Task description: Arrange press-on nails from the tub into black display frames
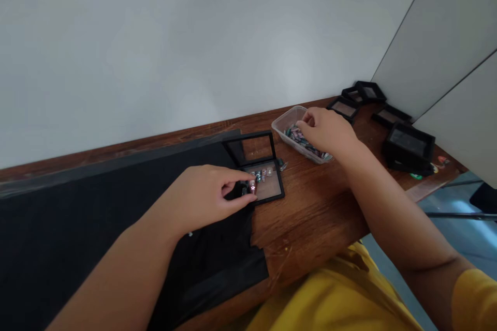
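Observation:
My left hand (205,191) pinches a small shiny pink piece, which looks like a false nail (252,186), between thumb and forefinger. It is above the left part of a black display case (280,184) whose windowed lid (272,146) stands raised. Several small decorated nails (264,174) lie in a row inside that case. Over a clear plastic tub (281,133) my right hand (328,130) has its fingers closed together at the tips. Many mixed nails (298,137) fill the tub's bottom. Whatever is between the right fingertips is hidden.
More black windowed cases (345,107) lie at the back right, with a stack of black cases (409,145) nearer the table's end. Black sheeting (77,217) covers the left of the wooden table (310,212). A pale wall (194,36) rises behind.

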`<state>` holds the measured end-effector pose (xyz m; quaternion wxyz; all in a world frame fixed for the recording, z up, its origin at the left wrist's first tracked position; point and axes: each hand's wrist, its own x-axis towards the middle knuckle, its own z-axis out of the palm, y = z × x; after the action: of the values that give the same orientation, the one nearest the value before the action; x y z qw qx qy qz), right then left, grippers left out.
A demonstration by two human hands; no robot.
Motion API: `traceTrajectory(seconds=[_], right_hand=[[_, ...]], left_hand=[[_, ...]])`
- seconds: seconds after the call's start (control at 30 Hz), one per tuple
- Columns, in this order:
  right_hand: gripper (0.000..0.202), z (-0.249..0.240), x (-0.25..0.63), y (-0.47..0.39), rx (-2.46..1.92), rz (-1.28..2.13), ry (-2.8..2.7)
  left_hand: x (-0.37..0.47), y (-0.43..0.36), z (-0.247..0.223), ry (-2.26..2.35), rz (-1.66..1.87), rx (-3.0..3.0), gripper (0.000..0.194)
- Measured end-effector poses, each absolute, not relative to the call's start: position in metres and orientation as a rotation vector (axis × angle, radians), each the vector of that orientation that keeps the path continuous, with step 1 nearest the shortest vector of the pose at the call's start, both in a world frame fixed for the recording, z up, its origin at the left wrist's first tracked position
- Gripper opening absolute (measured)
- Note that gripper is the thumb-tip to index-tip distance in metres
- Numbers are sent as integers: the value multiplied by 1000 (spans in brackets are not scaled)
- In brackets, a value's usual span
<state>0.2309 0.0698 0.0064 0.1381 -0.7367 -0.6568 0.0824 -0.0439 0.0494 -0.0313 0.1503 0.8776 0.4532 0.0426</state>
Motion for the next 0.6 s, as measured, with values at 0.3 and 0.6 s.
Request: traceTrajectory(seconds=[0.3, 0.6], right_hand=[[29, -1, 236, 77, -2136, 285, -1935], [34, -3, 236, 79, -2194, 309, -1994]], left_hand=[[-43, 50, -30, 1268, 142, 2482, 40], [-46, 50, -26, 1303, 94, 2457, 41]])
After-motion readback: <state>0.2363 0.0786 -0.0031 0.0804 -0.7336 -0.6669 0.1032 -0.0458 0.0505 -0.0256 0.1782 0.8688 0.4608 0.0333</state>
